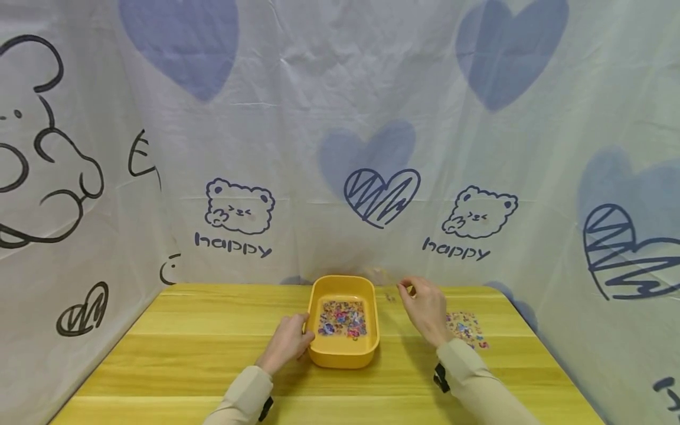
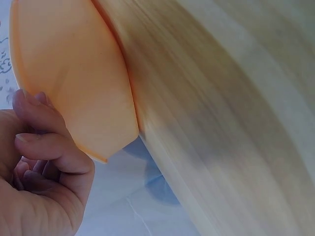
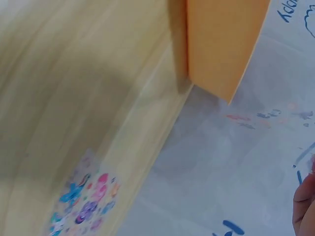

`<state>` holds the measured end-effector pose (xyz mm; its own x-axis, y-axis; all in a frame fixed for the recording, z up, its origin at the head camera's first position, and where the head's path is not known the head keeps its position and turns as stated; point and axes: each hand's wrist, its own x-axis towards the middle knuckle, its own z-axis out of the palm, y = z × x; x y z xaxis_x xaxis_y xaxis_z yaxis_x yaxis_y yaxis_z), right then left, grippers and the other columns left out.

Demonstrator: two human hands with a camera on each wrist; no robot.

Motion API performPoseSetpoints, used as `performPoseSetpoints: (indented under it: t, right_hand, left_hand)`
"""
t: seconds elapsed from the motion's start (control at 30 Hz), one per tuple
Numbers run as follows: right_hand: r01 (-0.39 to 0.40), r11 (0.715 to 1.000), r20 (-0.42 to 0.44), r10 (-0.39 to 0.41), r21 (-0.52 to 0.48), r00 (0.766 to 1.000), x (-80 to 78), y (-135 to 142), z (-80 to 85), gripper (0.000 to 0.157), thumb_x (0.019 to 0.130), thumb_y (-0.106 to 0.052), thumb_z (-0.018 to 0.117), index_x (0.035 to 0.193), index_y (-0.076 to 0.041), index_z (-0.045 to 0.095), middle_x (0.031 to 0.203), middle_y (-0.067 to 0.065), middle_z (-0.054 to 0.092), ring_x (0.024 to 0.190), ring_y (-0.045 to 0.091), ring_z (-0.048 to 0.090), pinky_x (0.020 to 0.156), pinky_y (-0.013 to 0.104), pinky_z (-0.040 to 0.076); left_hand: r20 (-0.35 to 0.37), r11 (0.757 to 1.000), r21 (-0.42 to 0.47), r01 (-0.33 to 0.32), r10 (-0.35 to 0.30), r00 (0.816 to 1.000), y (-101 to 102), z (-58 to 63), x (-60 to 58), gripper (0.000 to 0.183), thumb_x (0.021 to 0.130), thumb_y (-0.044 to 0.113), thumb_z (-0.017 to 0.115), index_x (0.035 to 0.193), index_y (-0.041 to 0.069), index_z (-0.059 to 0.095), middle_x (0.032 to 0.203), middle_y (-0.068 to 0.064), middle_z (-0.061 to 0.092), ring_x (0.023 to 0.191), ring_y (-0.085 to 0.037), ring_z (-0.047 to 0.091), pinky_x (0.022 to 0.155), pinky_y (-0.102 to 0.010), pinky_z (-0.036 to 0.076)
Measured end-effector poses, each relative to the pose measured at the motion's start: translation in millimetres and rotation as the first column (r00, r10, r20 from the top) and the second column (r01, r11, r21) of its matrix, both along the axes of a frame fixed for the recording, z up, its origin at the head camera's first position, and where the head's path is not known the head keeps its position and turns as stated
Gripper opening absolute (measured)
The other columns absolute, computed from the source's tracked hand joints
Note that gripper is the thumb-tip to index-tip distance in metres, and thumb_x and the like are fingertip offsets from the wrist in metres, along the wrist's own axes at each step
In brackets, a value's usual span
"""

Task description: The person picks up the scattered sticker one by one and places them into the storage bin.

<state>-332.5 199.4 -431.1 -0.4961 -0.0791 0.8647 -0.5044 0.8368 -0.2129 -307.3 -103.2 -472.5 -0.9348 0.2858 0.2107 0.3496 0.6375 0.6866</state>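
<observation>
A yellow plastic bin (image 1: 341,360) stands on the table with colourful printed stickers (image 1: 342,320) lying inside it. My left hand (image 1: 288,341) holds the bin's left wall near the front, its fingers curled at the rim in the left wrist view. To the right of the bin, my raised right hand (image 1: 425,306) pinches a clear sticker sheet (image 1: 389,295), mostly see-through, with faint coloured prints. Another sticker sheet (image 1: 468,328) lies on the table beyond the right wrist, partly hidden by the forearm; its pink, blue and purple figures show in the right wrist view.
The wood-grain table (image 1: 202,348) reaches back to a white curtain (image 1: 297,147) printed with hearts and bears. More curtain hangs at both sides. Each wrist wears a dark strap below a light sleeve.
</observation>
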Motion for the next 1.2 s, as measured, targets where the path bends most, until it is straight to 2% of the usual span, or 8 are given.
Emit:
performPoseSetpoints:
  t: [0.33,0.67,0.8,1.0,1.1,1.2]
  right_hand:
    - [-0.051,0.998,-0.058,0.053,0.030,0.997,-5.7,-31,6.6,0.006,0.078,-0.014,0.069,0.083,-0.010,0.068,0.079,0.000,0.065,0.066,0.011,0.056,0.056,0.026,0.047]
    - [-0.059,0.971,-0.116,0.088,0.231,0.989,-7.5,-57,-1.2,0.007,0.075,-0.014,0.071,0.081,-0.013,0.067,0.079,-0.001,0.065,0.071,0.013,0.058,0.060,0.027,0.050]
    - [-0.071,0.960,-0.131,0.110,0.270,0.985,-8.5,-64,-3.3,0.007,0.075,-0.014,0.071,0.081,-0.012,0.067,0.079,-0.002,0.065,0.071,0.013,0.058,0.060,0.027,0.050]
    - [-0.064,0.955,-0.132,0.106,0.290,0.986,-12.7,-70,-2.6,0.005,0.077,-0.017,0.069,0.080,-0.013,0.067,0.077,-0.003,0.064,0.068,0.012,0.055,0.057,0.026,0.049]
    - [-0.064,0.939,-0.129,0.114,0.338,0.985,-15.0,-71,-5.7,0.004,0.077,-0.016,0.070,0.077,-0.015,0.067,0.075,-0.004,0.064,0.068,0.011,0.055,0.057,0.026,0.049]
    - [-0.088,0.899,-0.092,0.140,0.430,0.986,-16.1,-73,-12.7,0.006,0.076,-0.014,0.070,0.074,-0.017,0.066,0.072,-0.005,0.063,0.066,0.011,0.054,0.055,0.024,0.048]
  left_hand:
    - [0.018,1.000,0.005,-0.001,0.001,1.000,-1,-2.0,2.3,0.032,0.083,0.003,0.051,0.114,-0.006,0.053,0.050,-0.003,0.053,0.034,-0.013,0.048,0.033,-0.026,0.040]
    - [-0.004,1.000,-0.005,-0.007,0.007,1.000,-3,-5.0,4.6,0.031,0.081,0.002,0.053,0.112,-0.006,0.054,0.048,0.000,0.052,0.032,-0.010,0.047,0.033,-0.025,0.040]
    - [0.015,1.000,0.005,-0.002,0.001,1.000,-2,-4.2,3.5,0.031,0.082,0.003,0.053,0.112,-0.006,0.054,0.049,-0.002,0.053,0.033,-0.010,0.047,0.033,-0.026,0.041]
    - [-0.005,1.000,-0.001,-0.013,0.013,1.000,0,-1.3,1.1,0.031,0.082,0.004,0.053,0.111,-0.005,0.054,0.050,-0.003,0.053,0.032,-0.011,0.047,0.033,-0.026,0.041]
    - [-0.003,1.000,-0.001,-0.010,0.010,1.000,1,0.1,0.8,0.030,0.082,0.003,0.053,0.111,-0.004,0.055,0.050,-0.002,0.053,0.032,-0.011,0.046,0.033,-0.026,0.040]
    - [-0.003,1.000,0.003,-0.006,0.006,1.000,2,0.6,1.0,0.028,0.082,0.003,0.053,0.109,-0.004,0.055,0.049,-0.002,0.052,0.032,-0.011,0.046,0.032,-0.026,0.040]
